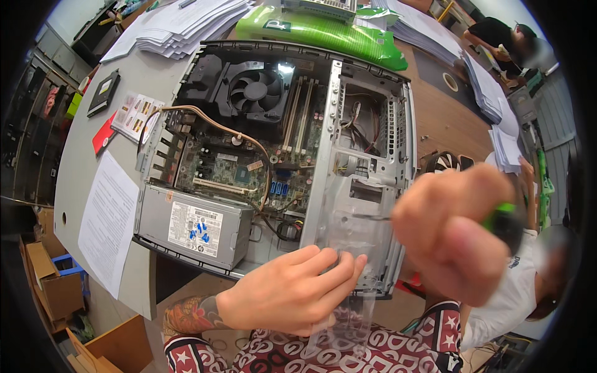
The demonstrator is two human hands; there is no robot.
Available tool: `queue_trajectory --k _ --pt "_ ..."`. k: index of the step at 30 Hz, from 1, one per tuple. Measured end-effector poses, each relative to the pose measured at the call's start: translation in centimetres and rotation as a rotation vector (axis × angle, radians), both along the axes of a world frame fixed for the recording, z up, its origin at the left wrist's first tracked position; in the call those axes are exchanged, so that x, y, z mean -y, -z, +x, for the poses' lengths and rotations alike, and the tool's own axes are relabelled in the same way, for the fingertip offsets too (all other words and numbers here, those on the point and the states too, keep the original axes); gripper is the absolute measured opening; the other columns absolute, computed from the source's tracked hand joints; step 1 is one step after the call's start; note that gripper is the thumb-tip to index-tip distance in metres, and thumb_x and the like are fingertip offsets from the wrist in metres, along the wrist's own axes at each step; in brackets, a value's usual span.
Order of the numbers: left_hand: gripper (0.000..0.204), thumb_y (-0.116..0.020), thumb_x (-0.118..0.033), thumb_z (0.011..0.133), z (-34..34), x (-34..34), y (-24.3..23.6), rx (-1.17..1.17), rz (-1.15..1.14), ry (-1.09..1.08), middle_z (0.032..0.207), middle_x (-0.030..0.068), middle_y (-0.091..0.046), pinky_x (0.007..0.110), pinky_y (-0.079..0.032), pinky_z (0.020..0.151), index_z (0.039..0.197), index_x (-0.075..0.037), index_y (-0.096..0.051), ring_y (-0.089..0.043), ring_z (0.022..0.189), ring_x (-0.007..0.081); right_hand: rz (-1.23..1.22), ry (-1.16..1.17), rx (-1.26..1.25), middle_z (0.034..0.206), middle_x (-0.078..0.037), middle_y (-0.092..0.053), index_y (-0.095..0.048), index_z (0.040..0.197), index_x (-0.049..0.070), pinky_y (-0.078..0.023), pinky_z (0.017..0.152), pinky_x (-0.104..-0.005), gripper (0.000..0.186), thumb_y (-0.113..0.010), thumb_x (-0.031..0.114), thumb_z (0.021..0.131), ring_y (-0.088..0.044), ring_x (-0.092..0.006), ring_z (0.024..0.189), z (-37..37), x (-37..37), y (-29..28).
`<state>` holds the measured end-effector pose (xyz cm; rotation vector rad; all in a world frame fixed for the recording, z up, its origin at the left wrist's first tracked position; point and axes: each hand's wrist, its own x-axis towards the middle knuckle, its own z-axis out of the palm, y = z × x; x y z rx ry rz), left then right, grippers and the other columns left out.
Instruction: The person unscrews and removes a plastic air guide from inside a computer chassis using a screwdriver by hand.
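Note:
An opened desktop computer case lies flat, showing a black fan, a green motherboard, brown cables and a silver power supply. My left hand, at the case's lower edge, has its fingers curled on a clear plastic package, which hangs over that edge. My right hand, large and slightly blurred at the right, grips a screwdriver with a green-and-black handle; its thin shaft points left over the plastic, and whether the tip touches it I cannot tell.
Paper stacks, a green package, a black drive and a printed sheet lie around the case. A loose fan is at right. One person in black and another in white are on the right. Cardboard boxes stand lower left.

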<state>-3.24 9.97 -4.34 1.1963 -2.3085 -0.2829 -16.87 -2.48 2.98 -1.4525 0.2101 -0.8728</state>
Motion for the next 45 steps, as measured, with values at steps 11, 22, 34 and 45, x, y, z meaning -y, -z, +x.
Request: queue_trajectory --k 11,22,34,45 --pt "0.066 -0.065 -0.027 0.068 0.2 0.0 -0.6 -0.017 -0.034 0.004 0.096 0.0087 -0.053 0.028 -0.043 0.072 0.118 0.015 -0.053 -0.052 0.086 0.0185 -0.089 -0.031 -0.176 0.051 -0.004 -0.045 -0.041 0.07 0.004 -0.026 0.037 -0.0307 0.02 -0.055 0.007 0.083 -0.034 -0.0127 0.037 -0.5 0.0 -1.6" --pt "0.051 -0.065 -0.025 0.06 -0.4 0.1 -0.1 -0.017 -0.002 -0.027 0.097 0.0082 -0.058 0.03 -0.045 0.066 0.103 0.003 -0.064 -0.054 0.079 0.0196 0.037 -0.03 0.024 0.047 -0.002 -0.04 -0.04 0.069 0.006 -0.02 0.034 -0.028 0.017 -0.053 0.003 0.079 -0.027 -0.0093 0.035 -0.6 -0.1 -0.8" --pt "0.071 -0.069 -0.025 0.055 -0.6 0.2 -0.4 -0.006 -0.017 -0.013 0.101 0.0093 -0.057 0.031 -0.045 0.063 0.116 0.009 -0.057 -0.051 0.072 0.0199 0.088 -0.006 0.087 0.048 -0.004 -0.041 -0.038 0.068 0.005 -0.02 0.035 -0.0286 0.017 -0.051 0.001 0.078 -0.024 -0.0099 0.034 -0.9 -0.2 -1.1" --pt "0.072 -0.067 -0.031 0.065 0.4 -0.6 -0.8 0.052 0.007 -0.021 0.104 0.0098 -0.055 0.03 -0.044 0.075 0.122 0.011 -0.052 -0.052 0.087 0.0203 0.141 0.041 -0.053 0.048 -0.005 -0.045 -0.043 0.062 0.001 -0.031 0.041 -0.0263 0.02 -0.059 0.0 0.074 -0.035 -0.0095 0.04 1.0 -0.9 0.2"
